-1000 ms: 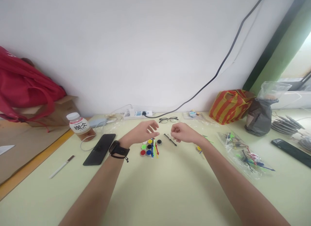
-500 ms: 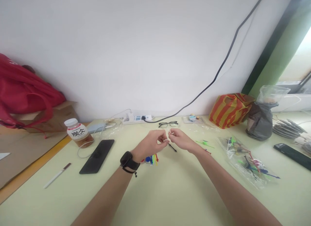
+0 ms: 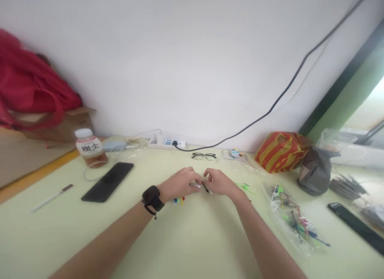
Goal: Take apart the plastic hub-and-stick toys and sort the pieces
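Both my hands are low over the middle of the table. My left hand (image 3: 181,183), with a black watch (image 3: 152,198) on the wrist, is closed with a small white piece (image 3: 197,186) at its fingertips. My right hand (image 3: 221,183) is curled just across from it, beside a small black arrow-shaped piece (image 3: 205,187). A bit of white shows under its fingers; what they hold is mostly hidden. Small coloured pieces (image 3: 179,200) lie partly hidden under my left wrist.
Glasses (image 3: 204,156) and a power strip (image 3: 168,143) are by the wall. To the left are a phone (image 3: 108,182), bottle (image 3: 91,147) and pen (image 3: 51,198). On the right lie green pieces (image 3: 246,188), a clear bag of parts (image 3: 295,219) and a striped bag (image 3: 280,153).
My view has shifted and tilted. My hands have come down and slightly apart, with the right fingers now beside the black arrow-shaped piece. The thin white stick at my right fingertips is no longer visible.
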